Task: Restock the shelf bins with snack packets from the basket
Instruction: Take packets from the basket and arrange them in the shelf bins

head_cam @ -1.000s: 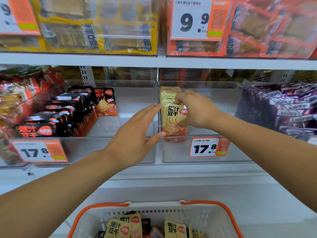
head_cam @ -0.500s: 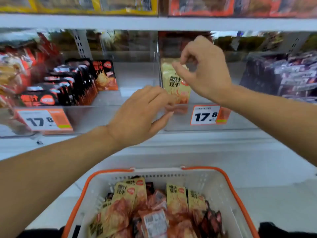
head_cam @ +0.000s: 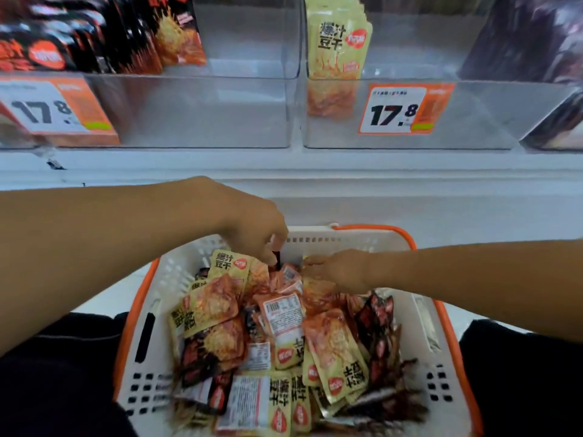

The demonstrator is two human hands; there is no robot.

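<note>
Down in the basket, a jumbled heap of snack packets fills the white tub: yellow ones, dark ones, many face down or crosswise. At the basket's far end both hands are in the pile. The left hand curls its fingers down and appears to pinch the dark edge of one packet near the far wall. The right hand lies flatter over the packets just beside it; whether it grips anything I cannot tell, since its fingertips are hidden by the hand itself.

Above the basket, on the shelf, sit two clear bins. The bin straight above the basket holds only a short row of yellow packets at its left side, so most of it is unfilled. The bin to its left holds dark packets along its left part.

The likely slip from here is a mix-up: the two colours lie tangled together, so a hurried grab could lift the wrong kind, or several at once. A thin edge pinch could also let a packet drop short of the basket rim on the way up.
</note>
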